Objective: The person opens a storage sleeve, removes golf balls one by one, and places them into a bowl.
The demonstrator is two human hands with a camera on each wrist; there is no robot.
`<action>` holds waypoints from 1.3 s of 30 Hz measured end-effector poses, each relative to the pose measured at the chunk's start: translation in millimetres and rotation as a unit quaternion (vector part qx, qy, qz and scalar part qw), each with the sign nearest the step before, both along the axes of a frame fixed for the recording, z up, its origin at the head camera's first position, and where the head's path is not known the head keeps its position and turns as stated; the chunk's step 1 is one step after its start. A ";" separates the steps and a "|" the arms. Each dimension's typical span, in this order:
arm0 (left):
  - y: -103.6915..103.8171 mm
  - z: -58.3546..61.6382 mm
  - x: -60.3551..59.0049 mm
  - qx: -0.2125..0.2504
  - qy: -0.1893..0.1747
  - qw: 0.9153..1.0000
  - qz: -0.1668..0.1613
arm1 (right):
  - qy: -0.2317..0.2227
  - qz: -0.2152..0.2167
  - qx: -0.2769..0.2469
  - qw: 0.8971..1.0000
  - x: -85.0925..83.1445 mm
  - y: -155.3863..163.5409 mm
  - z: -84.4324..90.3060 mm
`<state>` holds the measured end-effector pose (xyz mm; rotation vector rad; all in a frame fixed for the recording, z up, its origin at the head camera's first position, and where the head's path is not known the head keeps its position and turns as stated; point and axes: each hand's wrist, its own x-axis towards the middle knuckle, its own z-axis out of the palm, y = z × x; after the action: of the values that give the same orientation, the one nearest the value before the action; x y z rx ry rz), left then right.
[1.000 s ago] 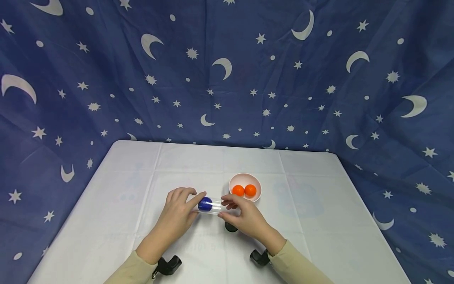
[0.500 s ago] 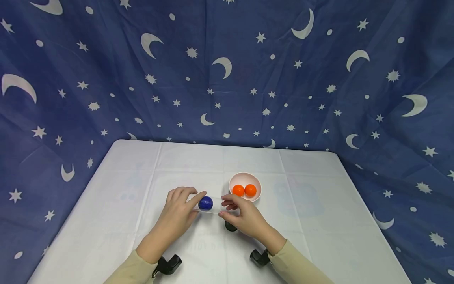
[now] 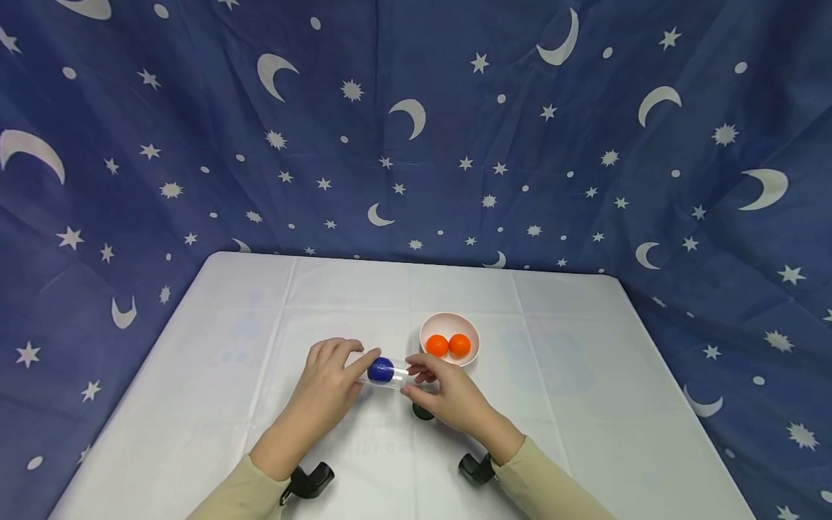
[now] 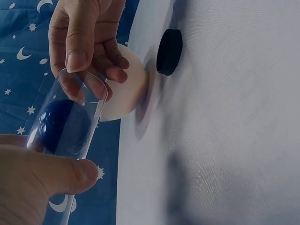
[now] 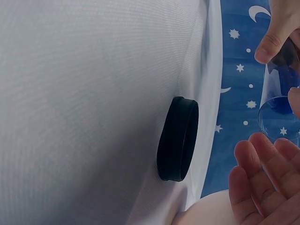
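Our left hand (image 3: 328, 383) and right hand (image 3: 448, 393) pinch the ends of a clear tube (image 3: 390, 375) above the table (image 3: 585, 375), a blue ball (image 3: 380, 369) inside; black cap (image 3: 422, 412) below, pink bowl (image 3: 450, 325) beyond.

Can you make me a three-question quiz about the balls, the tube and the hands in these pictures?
1. Where is the blue ball?
A. in the bowl
B. inside the clear tube
C. on the floor

2. How many orange balls lie in the pink bowl?
A. two
B. four
C. none

3. What is the black cap doing?
A. closing the tube
B. sitting in the bowl
C. lying on the white table, off the tube

Answers: 1 B, the ball shows through the tube held by the left hand and right hand. 2 A, two sit side by side. 3 C, it rests on the cloth near the right hand.
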<state>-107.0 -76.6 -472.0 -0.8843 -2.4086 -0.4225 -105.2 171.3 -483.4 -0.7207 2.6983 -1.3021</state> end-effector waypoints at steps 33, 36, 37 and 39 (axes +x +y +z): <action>-14.1 -3.1 4.5 0.045 -0.082 0.995 0.025 | 0.092 -0.059 -0.058 0.992 -20.8 13.0 16.5; -14.6 -2.9 5.5 0.045 -0.087 0.995 0.026 | 0.116 -0.079 -0.053 0.989 -27.6 16.4 15.8; -14.8 -2.9 5.8 0.045 -0.088 0.995 0.026 | 0.119 -0.088 -0.049 0.988 -29.5 17.2 15.2; -15.2 -3.4 6.4 0.046 -0.091 0.994 0.026 | 0.117 -0.111 -0.039 0.986 -32.5 18.1 13.4</action>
<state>-100.6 -91.8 -475.3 -0.7714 -2.5463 -0.6132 -137.7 189.4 -469.9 -0.6309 3.0044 -1.4628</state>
